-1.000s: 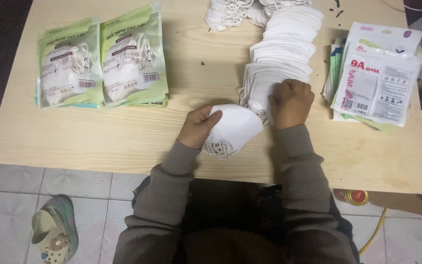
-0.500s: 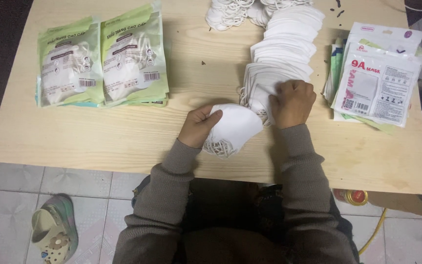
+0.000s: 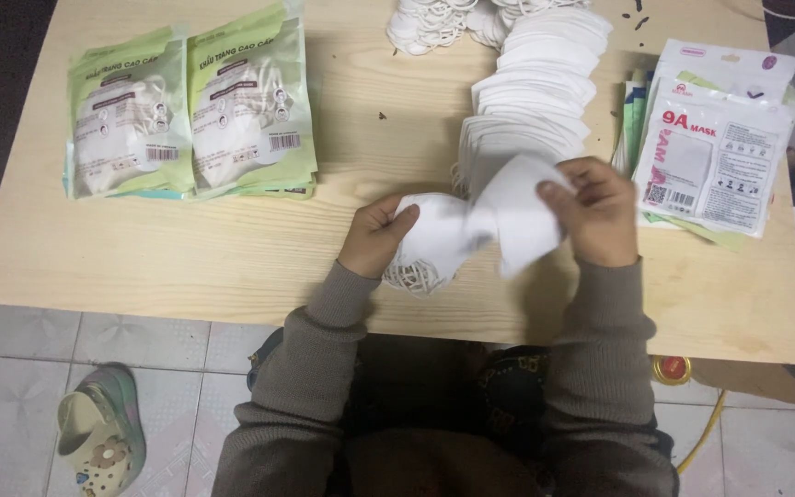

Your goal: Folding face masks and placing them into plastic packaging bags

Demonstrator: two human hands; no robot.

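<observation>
The mask [image 3: 522,216] pinched in the right hand [image 3: 600,212] is plain white, as are the small stack [image 3: 430,241] under the left hand [image 3: 374,235] and the long pile [image 3: 531,101] just beyond. Far left of the grip lie pale green packets [image 3: 190,115] with white windows; right of it, a white pouch [image 3: 715,138] printed in red. The table [image 3: 232,248] is light wood grain, the sleeves [image 3: 600,368] grey-brown.

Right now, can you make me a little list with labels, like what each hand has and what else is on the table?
left hand: holds a small bunch of white masks against the table edge
right hand: lifts a single white mask by its edge
behind the hands: fanned row of white masks
far left: two filled green mask packs, side by side
far right: stack of flat pouches, white one on top
table: light wood
floor: a clog
</observation>
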